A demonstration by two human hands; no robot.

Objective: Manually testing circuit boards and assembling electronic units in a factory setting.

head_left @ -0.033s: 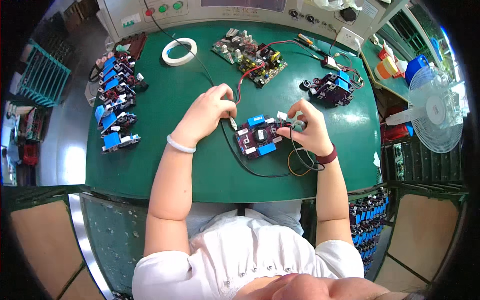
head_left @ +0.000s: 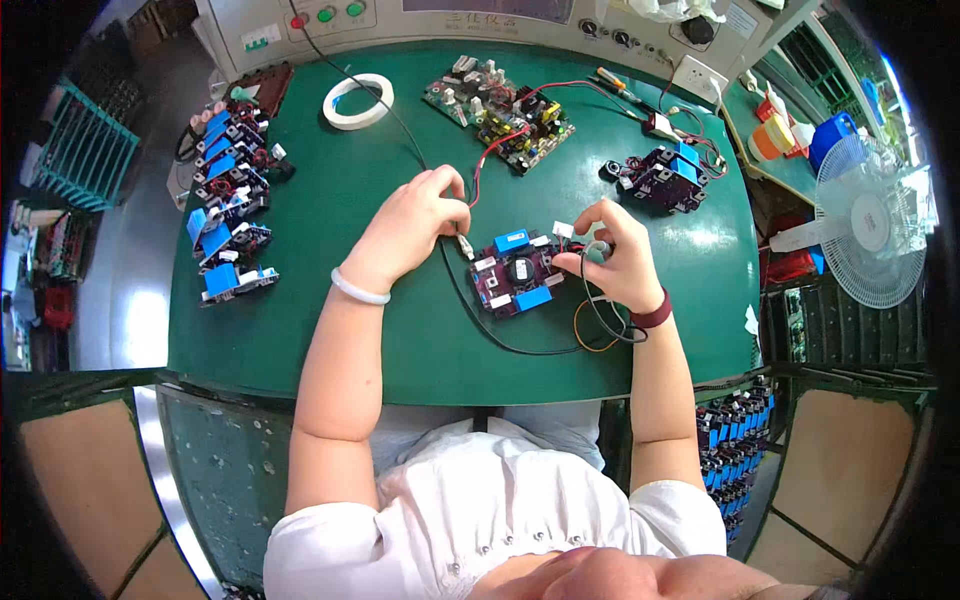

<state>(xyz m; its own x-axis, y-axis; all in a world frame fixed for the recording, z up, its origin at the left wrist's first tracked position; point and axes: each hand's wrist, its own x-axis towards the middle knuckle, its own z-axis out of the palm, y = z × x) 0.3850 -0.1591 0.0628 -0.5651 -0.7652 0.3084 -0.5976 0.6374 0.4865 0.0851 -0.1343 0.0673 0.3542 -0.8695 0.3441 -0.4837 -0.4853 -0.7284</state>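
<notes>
A dark circuit board (head_left: pixel 515 275) with blue blocks and a round black part in its middle lies flat on the green table in front of me. At its left edge my left hand (head_left: pixel 420 220) pinches a lead with a pale connector (head_left: pixel 464 246), whose tip comes close to the board. My right hand (head_left: pixel 622 262) curls at the board's right end around a small rounded grey-green part (head_left: pixel 599 252) with wires. Beside that index fingertip sits a white plug (head_left: pixel 563 230). A black cable (head_left: pixel 500 345) loops below the board toward my right wrist.
Several blue-block boards (head_left: pixel 225 210) line the left edge. A tape roll (head_left: pixel 358 102), bare circuit boards (head_left: pixel 500 115) with red wires, and another dark board (head_left: pixel 662 178) lie farther back. An instrument panel (head_left: pixel 400 30) closes the far side; a white fan (head_left: pixel 868 220) stands right.
The rounded part in my right hand shows more of its green side. Both hands and the board stay nearly where they were; the whole view has shifted very slightly.
</notes>
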